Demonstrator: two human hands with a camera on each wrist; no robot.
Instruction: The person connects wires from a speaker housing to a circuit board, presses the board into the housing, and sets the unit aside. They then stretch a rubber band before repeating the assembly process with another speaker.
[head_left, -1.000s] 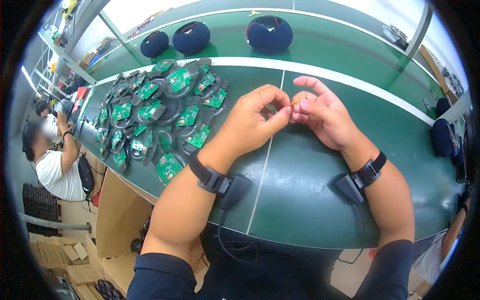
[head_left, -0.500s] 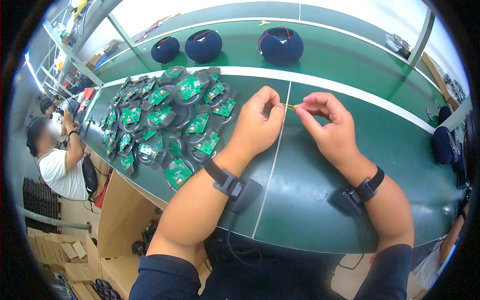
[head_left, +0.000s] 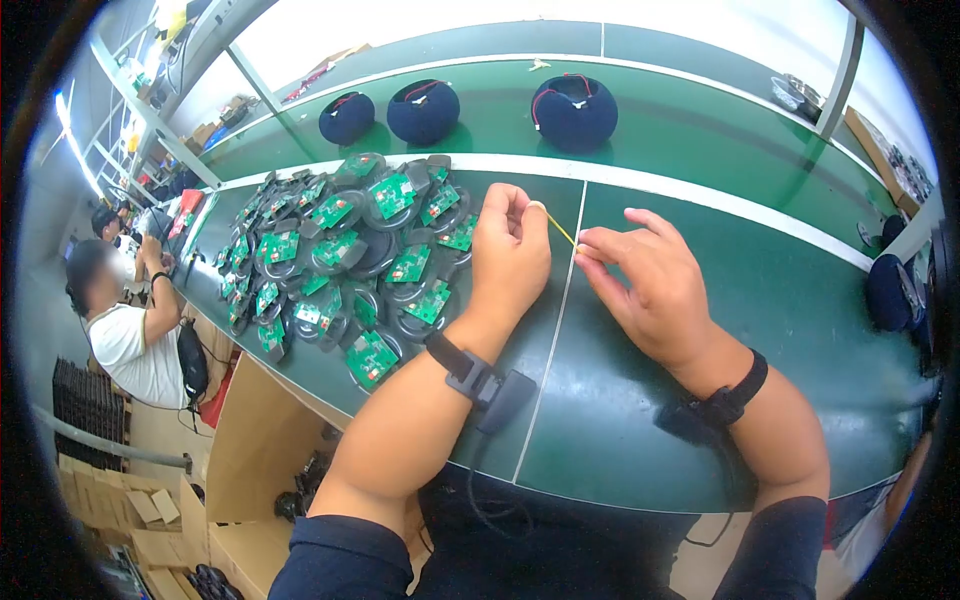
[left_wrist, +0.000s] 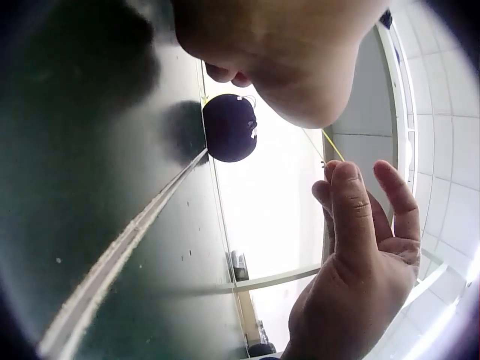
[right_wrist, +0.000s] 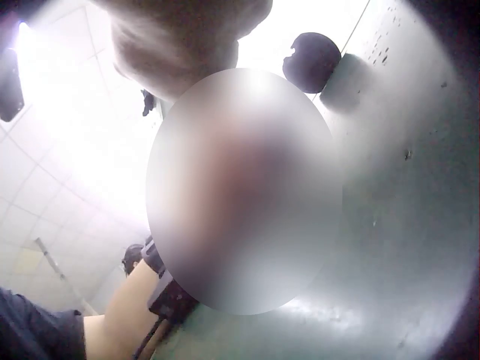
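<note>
The left hand point(head_left: 510, 265), fingers curled, and right hand point(head_left: 652, 290), some fingers raised, pinch one yellow strand point(head_left: 561, 228) between them. Three dark round pieces point(head_left: 575, 122) stand ahead of both.

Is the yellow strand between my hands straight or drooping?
Straight: in the head view, the yellow strand runs from your left hand to your right hand with no visible sag.

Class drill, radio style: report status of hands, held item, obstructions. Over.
Left hand, right hand: each pinching thin yellow strand. Strand straight between them. Nothing seen blocking it; green circuit boards piled left.
</note>
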